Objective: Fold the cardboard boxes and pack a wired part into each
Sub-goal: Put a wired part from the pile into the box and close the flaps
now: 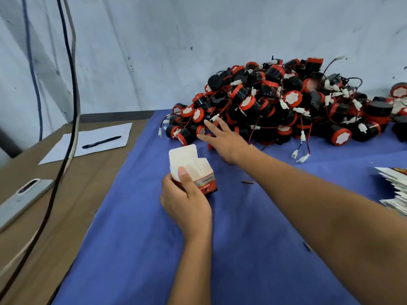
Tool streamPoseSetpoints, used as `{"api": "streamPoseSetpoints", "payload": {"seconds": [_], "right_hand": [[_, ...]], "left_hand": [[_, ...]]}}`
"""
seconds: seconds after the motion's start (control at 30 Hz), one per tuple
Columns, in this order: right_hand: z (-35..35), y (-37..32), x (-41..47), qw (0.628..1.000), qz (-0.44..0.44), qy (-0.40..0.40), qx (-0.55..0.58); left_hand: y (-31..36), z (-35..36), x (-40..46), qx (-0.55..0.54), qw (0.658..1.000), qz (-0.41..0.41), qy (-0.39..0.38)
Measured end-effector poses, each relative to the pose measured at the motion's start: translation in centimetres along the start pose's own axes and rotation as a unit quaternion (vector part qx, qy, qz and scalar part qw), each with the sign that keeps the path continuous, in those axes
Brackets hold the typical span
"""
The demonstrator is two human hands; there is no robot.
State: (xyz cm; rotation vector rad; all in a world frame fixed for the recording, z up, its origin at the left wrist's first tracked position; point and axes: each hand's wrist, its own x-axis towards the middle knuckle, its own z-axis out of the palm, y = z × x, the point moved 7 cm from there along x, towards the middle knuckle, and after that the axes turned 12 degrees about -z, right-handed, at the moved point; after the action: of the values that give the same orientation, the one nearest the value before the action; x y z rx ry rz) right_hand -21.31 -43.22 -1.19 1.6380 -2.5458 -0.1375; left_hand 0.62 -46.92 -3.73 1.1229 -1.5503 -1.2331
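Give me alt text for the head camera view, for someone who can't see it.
A person's left hand grips an open cardboard box on a blue cloth while the right hand reaches, fingers spread, toward a heap of red-and-black wired parts.

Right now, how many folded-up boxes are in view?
1: the open-topped box, gripped by the left hand above the blue cloth. The flat stack at the right edge is unfolded; more may lie out of frame.
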Motion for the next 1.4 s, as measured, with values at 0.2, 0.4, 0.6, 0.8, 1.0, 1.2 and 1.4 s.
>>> {"api": "streamPoseSetpoints", "payload": {"seconds": [0.2, 0.4, 0.6, 0.8, 1.0, 1.2, 1.4], "right_hand": [[-1.8, -0.8, -3.0, 0.998, 0.058, -0.005, 0.020], [-2.2, -4.9, -14.3, 0.980, 0.186, 0.070, 0.002], [-1.4, -9.9, -21.3, 0.989, 0.079, 0.096, 0.078], [-4.3, -8.2, -24.1, 0.964, 0.081, 0.242, 0.077], [-5.7, -6.6, -27.2, 0.824, 0.078, 0.466, 0.312], [-7.1, -7.5, -24.5, 0.902, 0.038, 0.352, 0.248], [-5.8, -5.1, -24.5, 0.942, 0.099, 0.249, 0.200]], "left_hand": [[0.3, -0.5, -0.1, -0.032, 0.999, 0.006, 0.016], [1.1, -0.2, -1.2, -0.047, 0.998, 0.047, 0.013], [1.5, 1.7, -3.3, 0.005, 0.993, 0.102, -0.066], [1.3, 3.2, -4.8, 0.042, 0.981, 0.122, -0.142], [1.2, 6.5, -7.2, 0.113, 0.936, 0.177, -0.282], [1.2, 8.1, -10.5, 0.151, 0.889, 0.213, -0.376], [1.2, 7.7, -9.2, 0.079, 0.913, 0.091, -0.390]]}}
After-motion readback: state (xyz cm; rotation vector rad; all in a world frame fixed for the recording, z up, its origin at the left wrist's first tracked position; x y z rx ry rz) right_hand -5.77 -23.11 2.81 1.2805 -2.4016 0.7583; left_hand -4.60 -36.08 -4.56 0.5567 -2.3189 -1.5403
